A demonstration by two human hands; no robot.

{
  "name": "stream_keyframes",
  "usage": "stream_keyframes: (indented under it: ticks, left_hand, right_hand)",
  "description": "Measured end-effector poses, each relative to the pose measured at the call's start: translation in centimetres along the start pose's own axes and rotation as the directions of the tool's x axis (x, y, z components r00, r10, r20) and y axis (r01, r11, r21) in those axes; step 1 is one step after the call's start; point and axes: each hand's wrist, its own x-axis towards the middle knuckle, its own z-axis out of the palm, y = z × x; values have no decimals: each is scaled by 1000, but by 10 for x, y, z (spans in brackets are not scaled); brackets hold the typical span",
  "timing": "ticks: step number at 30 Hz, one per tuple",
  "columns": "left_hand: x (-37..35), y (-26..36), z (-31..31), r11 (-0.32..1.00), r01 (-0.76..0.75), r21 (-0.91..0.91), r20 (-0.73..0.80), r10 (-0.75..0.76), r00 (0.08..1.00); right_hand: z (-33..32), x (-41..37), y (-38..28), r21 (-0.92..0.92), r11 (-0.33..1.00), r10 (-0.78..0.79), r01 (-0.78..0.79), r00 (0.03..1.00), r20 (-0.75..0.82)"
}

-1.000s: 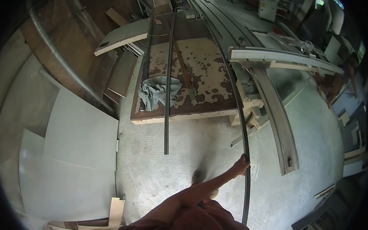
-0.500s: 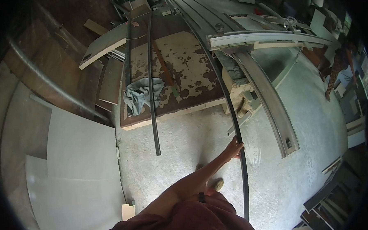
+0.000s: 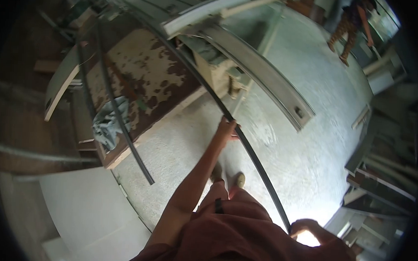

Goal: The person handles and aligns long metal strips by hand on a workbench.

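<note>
A long dark strip point(image 3: 256, 163), narrow and straight-edged, slants from the workbench down past my body on the right. My left hand point(image 3: 227, 130) is closed around it about midway down the view, arm stretched forward. Close to my right hip, my right hand point(image 3: 300, 226) is at the strip's near end and appears closed on it; its fingers are mostly in shadow. The strip's far end runs along the right side of a workbench with a worn, peeling top point(image 3: 144, 62). A second dark strip point(image 3: 120, 122) lies over the bench and sticks out past its front edge.
A grey-blue cloth point(image 3: 110, 124) lies on the bench corner. The saw-like machine's metal rail point(image 3: 262, 77) juts out at the right. White panels point(image 3: 89, 209) stand at lower left, and offcuts point(image 3: 379, 180) are piled at right. Another person point(image 3: 348, 29) stands at the far right.
My view has turned to the right and my body has come nearer the strip. My right hand has come into view at the strip's near end. My left hand keeps its grip.
</note>
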Motion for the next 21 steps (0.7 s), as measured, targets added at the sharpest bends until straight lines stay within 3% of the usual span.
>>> stream_keyframes:
  ticks: [4,6,8,12,15,18,20,21]
  left_hand:
    - [-1,10,-2,1000,-4,-1,-27,4,1000]
    - [11,5,-14,999,29,13,40,-30,999]
    - [8,14,-14,999,2,33,68,-5,998]
    - [22,15,-28,1000,6,-11,155,-4,988]
    - [29,15,-45,999,16,-49,169,-7,986]
    - [42,14,-71,999,39,7,164,-40,986]
    - [50,15,-82,998,66,-1,215,-64,975]
    - [48,18,-80,999,46,26,200,-50,978]
  right_hand:
    - [4,23,15,74,993,-94,90,995,45]
    - [-2,17,6,155,984,-90,84,995,33]
    - [-11,3,-12,65,998,-10,11,1000,-26]
    - [-21,-10,-21,43,997,-62,68,989,-136]
    - [-20,-10,-33,73,997,15,1,977,-212]
    - [-7,-11,-52,153,988,83,-22,912,-401]
    - [17,11,-53,286,957,154,43,762,-629]
    - [16,2,-62,304,953,190,14,753,-630]
